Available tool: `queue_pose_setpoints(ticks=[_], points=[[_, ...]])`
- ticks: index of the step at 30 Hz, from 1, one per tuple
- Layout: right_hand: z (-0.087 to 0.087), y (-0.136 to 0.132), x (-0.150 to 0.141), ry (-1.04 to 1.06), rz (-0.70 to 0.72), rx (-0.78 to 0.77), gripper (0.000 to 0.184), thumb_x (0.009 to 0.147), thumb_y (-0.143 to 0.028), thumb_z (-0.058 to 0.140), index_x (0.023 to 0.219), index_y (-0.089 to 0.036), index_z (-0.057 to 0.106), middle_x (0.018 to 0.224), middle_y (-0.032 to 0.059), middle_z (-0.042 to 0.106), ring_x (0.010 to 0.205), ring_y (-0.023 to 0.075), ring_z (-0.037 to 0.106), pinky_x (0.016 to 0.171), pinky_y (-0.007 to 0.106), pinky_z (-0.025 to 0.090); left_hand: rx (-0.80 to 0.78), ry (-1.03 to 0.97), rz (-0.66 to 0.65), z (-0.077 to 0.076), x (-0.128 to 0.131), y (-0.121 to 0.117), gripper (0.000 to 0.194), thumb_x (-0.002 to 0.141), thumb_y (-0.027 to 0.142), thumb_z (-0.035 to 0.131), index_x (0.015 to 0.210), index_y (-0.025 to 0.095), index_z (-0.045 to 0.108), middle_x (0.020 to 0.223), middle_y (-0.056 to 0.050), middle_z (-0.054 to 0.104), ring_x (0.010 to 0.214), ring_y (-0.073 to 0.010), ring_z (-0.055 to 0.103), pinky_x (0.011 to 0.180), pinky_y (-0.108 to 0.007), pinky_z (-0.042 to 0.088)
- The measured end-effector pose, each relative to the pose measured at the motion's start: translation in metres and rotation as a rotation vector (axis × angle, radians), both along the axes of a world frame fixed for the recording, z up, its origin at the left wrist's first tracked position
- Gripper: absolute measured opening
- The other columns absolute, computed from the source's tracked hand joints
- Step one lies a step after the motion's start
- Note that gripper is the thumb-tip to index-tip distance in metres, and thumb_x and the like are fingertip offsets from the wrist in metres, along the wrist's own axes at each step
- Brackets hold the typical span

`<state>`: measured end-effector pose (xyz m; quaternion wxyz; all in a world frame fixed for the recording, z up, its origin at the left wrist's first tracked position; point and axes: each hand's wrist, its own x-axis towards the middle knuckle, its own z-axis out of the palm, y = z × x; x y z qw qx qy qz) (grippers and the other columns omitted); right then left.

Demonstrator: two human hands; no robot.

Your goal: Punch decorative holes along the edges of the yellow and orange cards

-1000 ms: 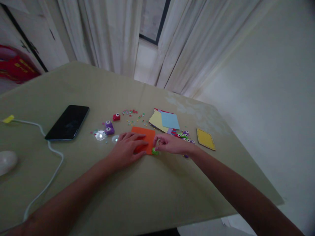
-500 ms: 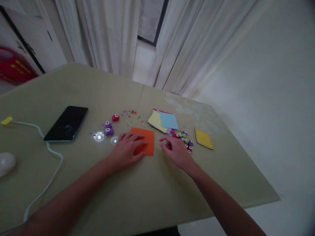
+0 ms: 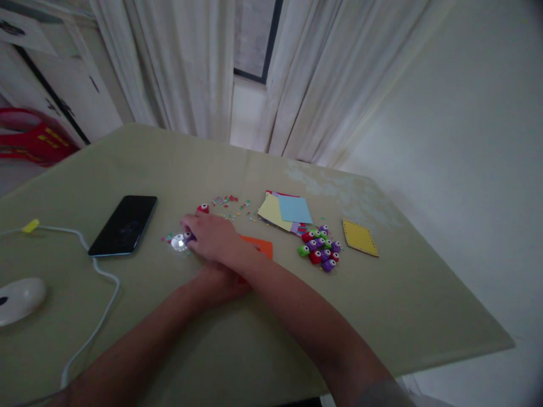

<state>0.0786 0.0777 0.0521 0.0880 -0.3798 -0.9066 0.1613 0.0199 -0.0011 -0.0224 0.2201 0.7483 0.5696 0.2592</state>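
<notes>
Crossing over left hand, right hand half-curled at purple eyed piece left of orange card, grip unclear; left mostly hidden on card, openness unclear; most pieces look already clustered rightward, purple and red piece apart; clear round dish, contents unreadable

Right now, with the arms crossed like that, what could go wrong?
The right hand reaches across the left hand, so a bump might shift the orange sheet beneath.
Its fingertips are close to a purple piece and the shiny disc, so either might get knocked.
</notes>
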Motion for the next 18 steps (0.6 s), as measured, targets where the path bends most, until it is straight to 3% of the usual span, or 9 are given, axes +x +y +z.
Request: queue_pose_setpoints(ticks=[3, 5, 7, 10, 13, 16, 18], points=[[0.000, -0.002, 0.004, 0.037, -0.032, -0.050, 0.010, 0.099, -0.026, 0.063, 0.109, -0.023, 0.062, 0.108, 0.0067, 0.074, 0.089, 0.0234, 0.067, 0.073, 0.032, 0.051, 0.132, 0.023, -0.299, -0.006, -0.003, 0.000, 0.056, 0.093, 0.049, 0.060, 0.147, 0.035, 0.065, 0.147, -0.004, 0.071, 0.143, -0.0345, 0.060, 0.121, -0.049, 0.045], [0.004, -0.007, 0.020, 0.134, -0.085, -0.074, 0.016, 0.096, -0.029, 0.068, 0.110, -0.023, 0.061, 0.107, 0.0059, 0.075, 0.089, 0.0231, 0.067, 0.075, 0.032, 0.052, 0.224, 0.068, -0.414, -0.004, -0.004, 0.002, 0.066, 0.096, 0.054, 0.061, 0.157, 0.030, 0.056, 0.159, -0.007, 0.061, 0.147, -0.0387, 0.056, 0.127, -0.053, 0.040], [0.007, -0.015, 0.051, 0.313, -0.187, -0.083, 0.023, 0.093, -0.032, 0.073, 0.112, -0.023, 0.061, 0.109, 0.0044, 0.075, 0.090, 0.0209, 0.068, 0.081, 0.032, 0.054, 0.244, 0.108, -0.423, 0.003, -0.004, 0.005, 0.073, 0.095, 0.060, 0.065, 0.157, 0.022, 0.056, 0.160, -0.013, 0.059, 0.148, -0.0431, 0.055, 0.129, -0.056, 0.038], [0.005, -0.035, 0.113, 0.583, -0.363, -0.091, 0.024, 0.093, -0.028, 0.072, 0.115, -0.021, 0.063, 0.107, 0.0041, 0.075, 0.090, 0.0175, 0.070, 0.084, 0.030, 0.056, 0.224, 0.117, -0.470, 0.015, -0.002, 0.009, 0.072, 0.094, 0.062, 0.071, 0.152, 0.020, 0.060, 0.157, -0.016, 0.062, 0.146, -0.0393, 0.057, 0.128, -0.057, 0.040], [-0.008, -0.064, 0.169, 0.590, -0.517, -0.069, 0.022, 0.092, -0.025, 0.073, 0.113, -0.019, 0.069, 0.104, 0.0071, 0.077, 0.088, 0.0194, 0.072, 0.082, 0.032, 0.058, 0.190, 0.114, -0.466, 0.022, 0.000, 0.010, 0.068, 0.097, 0.056, 0.072, 0.154, 0.022, 0.057, 0.161, -0.014, 0.059, 0.147, -0.0346, 0.057, 0.128, -0.058, 0.038], [-0.021, -0.090, 0.196, 0.584, -0.652, -0.102, 0.021, 0.091, -0.026, 0.073, 0.111, -0.019, 0.069, 0.101, 0.0080, 0.077, 0.081, 0.0199, 0.072, 0.076, 0.033, 0.060, 0.175, 0.122, -0.428, 0.022, 0.001, 0.009, 0.062, 0.099, 0.054, 0.070, 0.152, 0.022, 0.060, 0.159, -0.012, 0.061, 0.146, -0.0329, 0.058, 0.128, -0.057, 0.038], [-0.025, -0.098, 0.199, 0.577, -0.661, -0.142, 0.020, 0.092, -0.025, 0.072, 0.110, -0.019, 0.069, 0.098, 0.0072, 0.077, 0.079, 0.0193, 0.072, 0.075, 0.032, 0.060, 0.178, 0.133, -0.401, 0.021, 0.001, 0.007, 0.060, 0.101, 0.054, 0.068, 0.151, 0.022, 0.061, 0.160, -0.012, 0.060, 0.147, -0.0322, 0.058, 0.128, -0.056, 0.038]])
